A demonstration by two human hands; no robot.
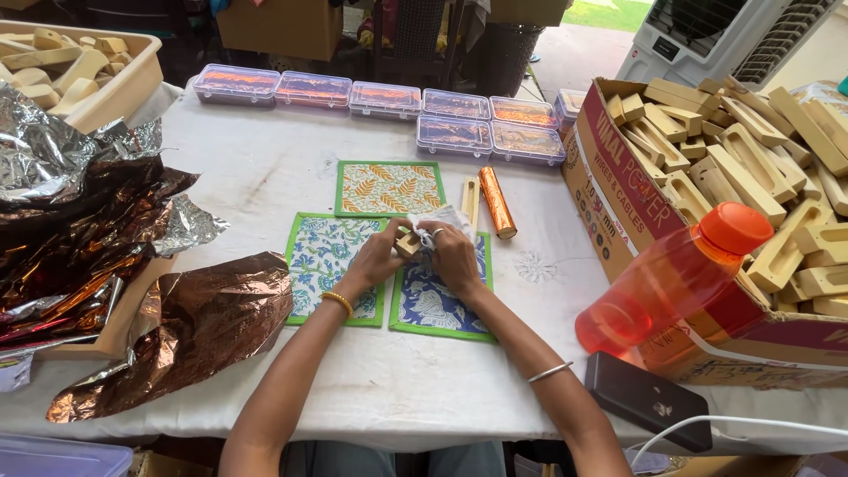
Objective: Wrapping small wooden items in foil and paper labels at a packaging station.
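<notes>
Both of my hands meet over the middle of the white-clothed table. My left hand [375, 258] grips a small pale wooden block [407, 245]. My right hand [453, 254] presses a crumpled white cloth [442, 221] against that block. Under the hands lie three printed fabric mats with green borders: a blue-floral one [322, 256], a dark blue one [433, 305] and a yellow-leaf one [389, 187]. Just beyond my right hand rest a bare wooden piece [471, 199] and a copper-foil-wrapped bar [496, 202].
Crumpled silver and copper foil sheets [79, 221] cover the left side. A cardboard box of wooden blocks [742, 168] stands at right, an orange bottle [676, 278] leaning on it, a black power bank [647, 399] in front. Clear lidded boxes [384, 99] line the far edge.
</notes>
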